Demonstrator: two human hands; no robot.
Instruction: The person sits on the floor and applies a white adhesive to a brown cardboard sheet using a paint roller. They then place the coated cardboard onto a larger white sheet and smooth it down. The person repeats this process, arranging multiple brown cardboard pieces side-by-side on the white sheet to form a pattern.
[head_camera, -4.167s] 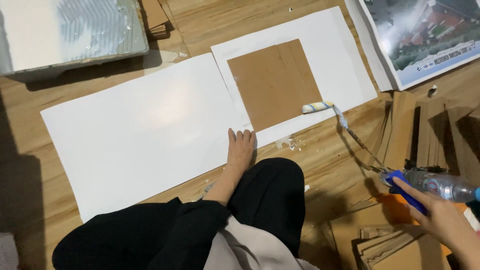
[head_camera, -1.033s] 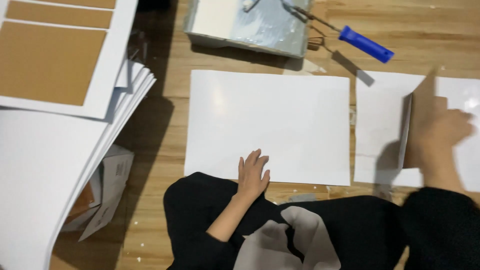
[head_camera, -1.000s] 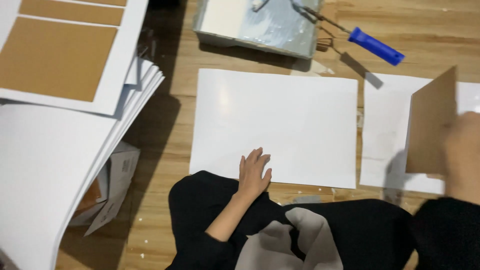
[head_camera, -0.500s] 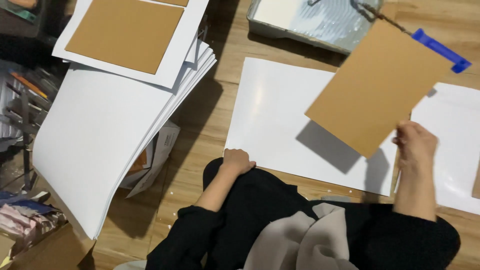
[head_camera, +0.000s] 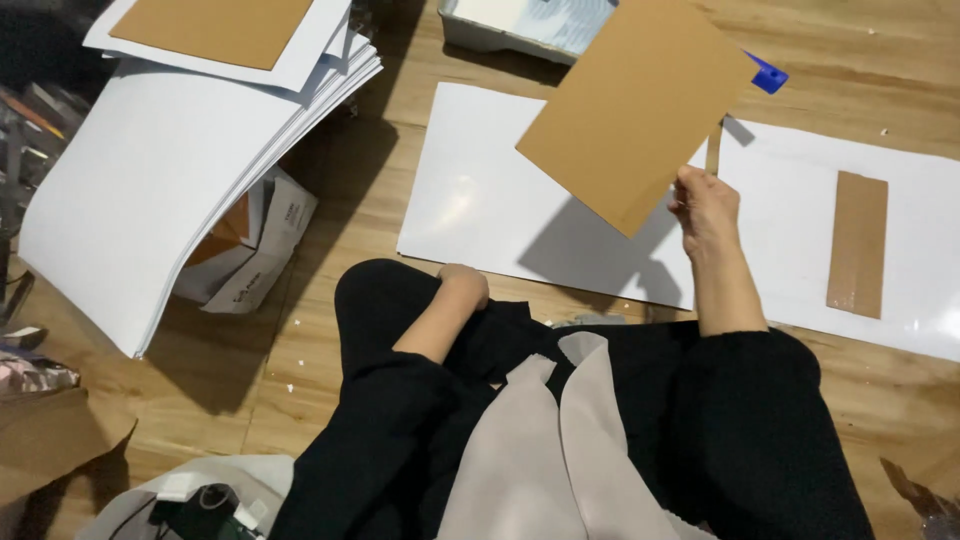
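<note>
My right hand (head_camera: 704, 205) grips a brown cardboard rectangle (head_camera: 632, 105) by its lower right corner and holds it tilted in the air above a white sheet (head_camera: 480, 205) on the wooden floor. My left hand (head_camera: 462, 287) rests curled on my black-clad knee and holds nothing. A second white sheet (head_camera: 800, 225) lies to the right with a narrow brown cardboard strip (head_camera: 857, 243) on it. Another thin strip (head_camera: 712, 150) shows just behind the raised card.
A tall stack of white sheets (head_camera: 170, 170) with a brown card (head_camera: 215, 28) on top sits at the left. A paint tray (head_camera: 530, 22) and a blue roller handle (head_camera: 766, 74) lie at the top. Boxes (head_camera: 250, 250) and clutter fill the lower left.
My right hand has lifted the brown card off the right sheet and swung it left over the middle sheet. My left hand pulled back from the sheet onto my knee.
</note>
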